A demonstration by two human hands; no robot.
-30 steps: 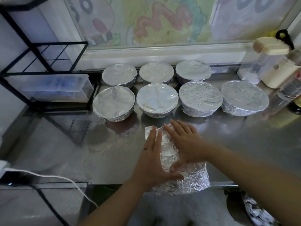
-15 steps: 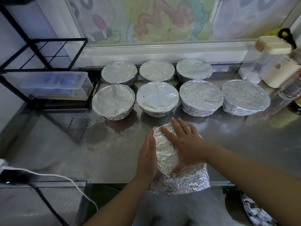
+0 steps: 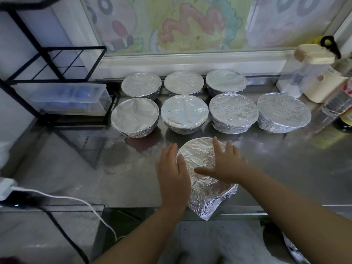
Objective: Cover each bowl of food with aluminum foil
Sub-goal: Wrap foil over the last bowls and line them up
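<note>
A foil-covered bowl (image 3: 202, 159) stands near the front edge of the steel counter (image 3: 285, 178). Its foil is crinkled, and a loose corner hangs over the counter edge at the front. My left hand (image 3: 173, 176) lies flat against the bowl's left side with straight fingers. My right hand (image 3: 226, 162) presses flat on top of the foil, thumb stretched across it. Behind stand several more foil-covered bowls in two rows, among them one (image 3: 183, 116) in the middle and a wide one (image 3: 283, 115) at the right.
A black wire rack (image 3: 57, 73) with a clear plastic box (image 3: 72, 98) stands at the left. Clear and cream containers (image 3: 312, 73) crowd the back right corner. A white cable (image 3: 62, 199) runs along the lower left. A window ledge (image 3: 190, 61) backs the counter.
My left hand slid off the foil top to the bowl's left side. My right hand shifted right, exposing the round foil top. The far foil edge now lies folded down round the rim.
</note>
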